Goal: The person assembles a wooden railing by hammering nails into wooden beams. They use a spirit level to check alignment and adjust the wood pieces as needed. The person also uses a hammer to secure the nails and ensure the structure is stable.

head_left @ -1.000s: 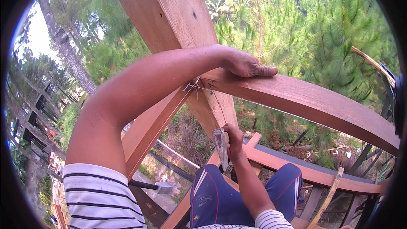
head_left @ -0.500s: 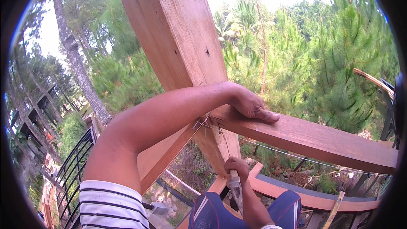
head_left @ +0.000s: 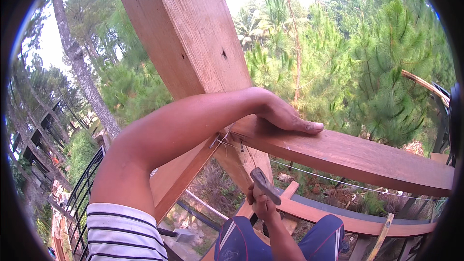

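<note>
My left arm reaches across the thick wooden post [head_left: 212, 53], and my left hand [head_left: 290, 116] grips the reddish wooden beam [head_left: 348, 157] that runs to the right. Its thumb lies along the top; its other fingers are hidden behind. My right hand [head_left: 262, 205] is closed round the handle of a hammer [head_left: 265, 185], its metal head raised just below the beam. A nail [head_left: 242, 146] sticks out near the joint of beam and post. Beside it, string is tied round another nail [head_left: 213, 142] at the end of a left-hand board [head_left: 186, 179].
A taut white string [head_left: 338, 181] runs under the beam to the right. Below, a curved beam [head_left: 338, 218] and a narrow yellowish stick [head_left: 382, 237] are seen near my knees. A black railing [head_left: 84, 188] stands at left, with trees beyond.
My right hand has turned the hammer, so its head now points up toward the joint instead of down. My left hand stays on the beam. The view has shifted slightly.
</note>
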`<state>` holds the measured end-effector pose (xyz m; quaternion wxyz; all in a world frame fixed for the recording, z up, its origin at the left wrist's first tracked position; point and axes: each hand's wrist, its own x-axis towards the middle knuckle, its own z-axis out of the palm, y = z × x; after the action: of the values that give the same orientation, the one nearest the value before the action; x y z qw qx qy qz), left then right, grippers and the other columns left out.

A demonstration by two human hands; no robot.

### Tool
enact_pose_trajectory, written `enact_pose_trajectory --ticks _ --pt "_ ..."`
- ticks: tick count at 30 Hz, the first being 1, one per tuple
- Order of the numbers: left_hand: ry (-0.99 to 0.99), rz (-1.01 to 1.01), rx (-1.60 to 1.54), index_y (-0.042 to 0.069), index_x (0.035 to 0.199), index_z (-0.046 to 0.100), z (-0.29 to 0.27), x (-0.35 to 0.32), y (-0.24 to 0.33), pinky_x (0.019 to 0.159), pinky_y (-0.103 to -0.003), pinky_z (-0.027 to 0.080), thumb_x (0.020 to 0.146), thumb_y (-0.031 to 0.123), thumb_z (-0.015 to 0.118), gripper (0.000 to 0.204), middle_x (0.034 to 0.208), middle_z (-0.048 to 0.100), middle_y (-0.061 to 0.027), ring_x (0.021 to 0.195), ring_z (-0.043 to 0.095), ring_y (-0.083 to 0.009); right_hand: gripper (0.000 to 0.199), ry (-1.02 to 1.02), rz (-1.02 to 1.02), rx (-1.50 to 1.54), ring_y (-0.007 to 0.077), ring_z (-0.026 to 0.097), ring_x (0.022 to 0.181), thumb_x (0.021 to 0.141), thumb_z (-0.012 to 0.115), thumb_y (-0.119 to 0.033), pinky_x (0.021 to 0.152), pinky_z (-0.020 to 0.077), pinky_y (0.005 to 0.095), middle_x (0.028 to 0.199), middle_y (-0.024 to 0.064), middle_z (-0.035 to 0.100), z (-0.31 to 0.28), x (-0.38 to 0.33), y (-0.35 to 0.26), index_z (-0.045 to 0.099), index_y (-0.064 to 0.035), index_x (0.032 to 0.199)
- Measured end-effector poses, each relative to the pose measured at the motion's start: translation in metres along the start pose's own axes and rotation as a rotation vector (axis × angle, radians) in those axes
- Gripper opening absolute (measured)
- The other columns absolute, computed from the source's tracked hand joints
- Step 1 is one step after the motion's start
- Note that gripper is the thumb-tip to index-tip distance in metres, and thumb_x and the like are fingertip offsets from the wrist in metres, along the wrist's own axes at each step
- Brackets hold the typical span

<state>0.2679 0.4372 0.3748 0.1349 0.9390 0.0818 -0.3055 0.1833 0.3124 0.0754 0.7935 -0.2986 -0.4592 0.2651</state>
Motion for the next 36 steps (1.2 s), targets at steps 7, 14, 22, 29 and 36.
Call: enact_pose_trajectory --ticks 7,14,22,29,36 --pt "-0.060 -0.016 -0.039 0.001 0.156 0.039 -0.004 -0.006 0.002 0.125 -0.051 0.022 0.091 0.088 0.017 0.111 0.163 0.030 -0.0273 0.154 0.023 -0.0421 0.054 0.230 0.535 1.609 0.0097 0.041 0.045 0.106 0.030 -0.065 0.042 0.0405 0.0306 0.069 -0.0011 0.038 0.063 -0.001 -0.040 0.047 -0.0136 0.108" --pt "-0.052 -0.018 -0.047 0.003 0.158 0.036 -0.006 -0.012 0.005 0.126 -0.050 0.021 0.092 0.086 0.015 0.108 0.164 0.028 -0.0272 0.154 0.020 -0.0419 0.060 0.061 0.504 1.514 0.0093 0.039 0.043 0.105 0.028 -0.068 0.041 0.0388 0.0312 0.066 -0.0002 0.039 0.081 0.011 -0.051 0.050 -0.0121 0.106" --pt "-0.086 -0.022 -0.010 0.003 0.156 0.040 -0.007 -0.007 0.005 0.125 -0.050 0.022 0.092 0.086 0.013 0.108 0.162 0.032 -0.0275 0.153 0.023 -0.0424 0.065 0.061 0.664 1.183 0.0105 0.038 0.045 0.102 0.025 -0.073 0.043 0.0382 0.0325 0.066 0.0003 0.039 0.063 -0.003 -0.026 0.049 -0.0125 0.103" --pt "-0.040 0.004 0.012 0.005 0.155 0.042 -0.002 -0.007 0.005 0.124 -0.051 0.026 0.091 0.087 0.012 0.109 0.161 0.033 -0.0278 0.152 0.026 -0.0426 0.072 0.030 -0.184 -0.539 0.0280 0.060 0.057 0.099 0.043 -0.071 0.053 0.0448 0.0392 0.068 0.0106 0.056 -0.020 -0.011 -0.015 0.061 -0.0022 0.089" --pt "-0.078 -0.006 0.156 0.004 0.150 0.050 -0.004 -0.002 0.004 0.119 -0.052 0.034 0.090 0.089 0.013 0.110 0.157 0.041 -0.0265 0.148 0.035 -0.0430 0.072 -0.117 -0.280 -0.516 0.0337 0.061 0.059 0.098 0.044 -0.071 0.055 0.0455 0.0416 0.067 0.0135 0.055 -0.035 0.049 -0.014 0.058 -0.0026 0.081"
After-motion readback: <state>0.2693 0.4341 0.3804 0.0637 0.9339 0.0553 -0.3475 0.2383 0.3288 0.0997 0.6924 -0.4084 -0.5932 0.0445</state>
